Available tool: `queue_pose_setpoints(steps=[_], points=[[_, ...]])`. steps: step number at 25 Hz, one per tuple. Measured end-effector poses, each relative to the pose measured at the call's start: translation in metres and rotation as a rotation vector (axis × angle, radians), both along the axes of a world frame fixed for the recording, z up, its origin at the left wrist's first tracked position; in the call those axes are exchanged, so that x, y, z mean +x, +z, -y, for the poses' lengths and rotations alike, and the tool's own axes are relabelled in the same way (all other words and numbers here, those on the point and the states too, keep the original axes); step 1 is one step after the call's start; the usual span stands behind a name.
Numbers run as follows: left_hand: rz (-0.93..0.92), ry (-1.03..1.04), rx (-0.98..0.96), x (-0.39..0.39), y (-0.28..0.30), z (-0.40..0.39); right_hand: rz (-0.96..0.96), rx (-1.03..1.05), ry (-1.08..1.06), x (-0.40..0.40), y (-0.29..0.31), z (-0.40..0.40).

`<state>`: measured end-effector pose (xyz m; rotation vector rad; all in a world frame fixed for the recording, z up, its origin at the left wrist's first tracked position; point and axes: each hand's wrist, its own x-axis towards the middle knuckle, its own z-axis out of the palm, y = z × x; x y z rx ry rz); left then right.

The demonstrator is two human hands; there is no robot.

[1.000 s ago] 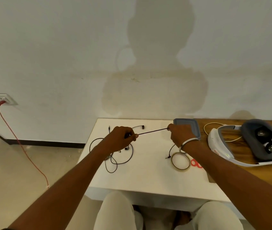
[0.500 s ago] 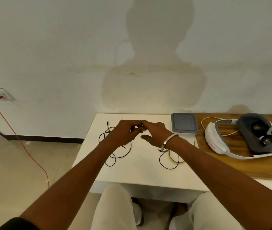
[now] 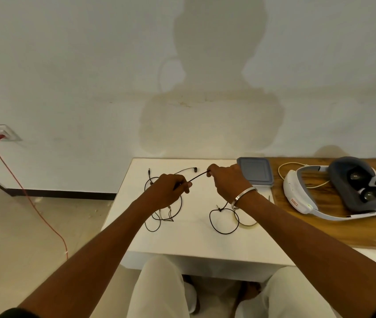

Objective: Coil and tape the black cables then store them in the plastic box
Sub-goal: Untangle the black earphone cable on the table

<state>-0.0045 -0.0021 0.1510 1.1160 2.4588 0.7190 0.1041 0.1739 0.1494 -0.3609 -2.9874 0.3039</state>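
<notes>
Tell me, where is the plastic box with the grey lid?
The plastic box sits at the back of the white table, against the wall, just behind the right hand and left of the white headset.

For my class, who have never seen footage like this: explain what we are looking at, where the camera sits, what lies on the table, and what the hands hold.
No machine here: a person works bare-handed, filmed by a camera worn on the head, looking down. The left hand and right hand pinch a black cable stretched between them. More black cable lies looped on the white table. A closed plastic box sits by the wall, a tape roll near the right wrist. On the wooden surface lies a VR headset.
</notes>
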Motion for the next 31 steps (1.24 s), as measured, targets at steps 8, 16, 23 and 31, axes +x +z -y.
queue_pose_setpoints(steps=[8, 16, 23, 31], points=[[0.085, -0.022, -0.049, -0.011, 0.005, 0.012, 0.024, -0.04, -0.193, 0.007, -0.004, -0.026], [0.152, -0.028, -0.067, -0.014, 0.01, 0.022, 0.049, 0.026, -0.355, 0.014, -0.012, -0.04], [0.243, -0.047, 0.069, -0.008, 0.012, 0.016, 0.23, -0.073, -0.237, 0.01, -0.015, -0.015], [0.199, -0.08, 0.093, 0.0, 0.011, 0.004, 0.087, -0.11, 0.215, -0.018, -0.016, 0.029]])
